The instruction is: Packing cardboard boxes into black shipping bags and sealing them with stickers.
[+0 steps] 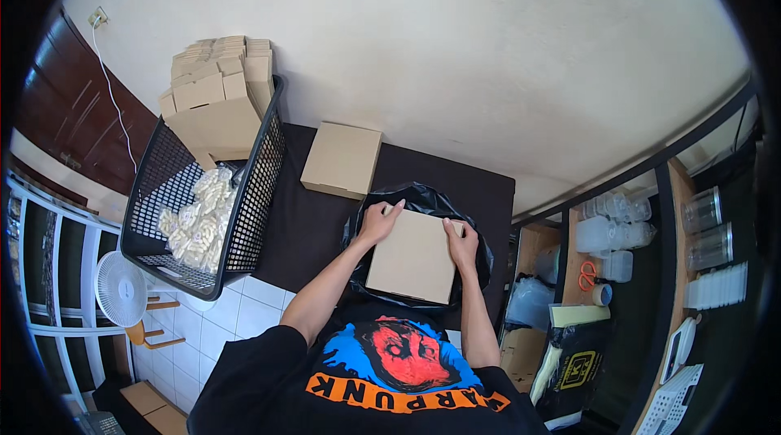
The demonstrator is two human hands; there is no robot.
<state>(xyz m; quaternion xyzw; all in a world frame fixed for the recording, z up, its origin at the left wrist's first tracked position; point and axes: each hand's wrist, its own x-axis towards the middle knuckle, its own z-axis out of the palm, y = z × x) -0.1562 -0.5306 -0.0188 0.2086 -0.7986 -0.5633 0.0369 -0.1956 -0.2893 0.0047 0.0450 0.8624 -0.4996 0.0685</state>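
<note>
A closed brown cardboard box (412, 258) lies in the mouth of a black plastic bag (482, 252) on the dark-covered table. My left hand (379, 223) grips its far left corner, thumb on the lid, and my right hand (462, 245) holds the far right side in the same way. The fingertips under the edges are hidden. Behind the bag, to the left, sits a second closed cardboard box (343, 157).
At the left, a black plastic basket (253, 215) holds flattened cardboard boxes (213, 112) and small clear packets (201, 221). A white fan (122, 288) stands beyond it. Shelves at the right hold plastic containers (610, 231), orange-handled scissors (587, 276) and a tape roll (601, 295).
</note>
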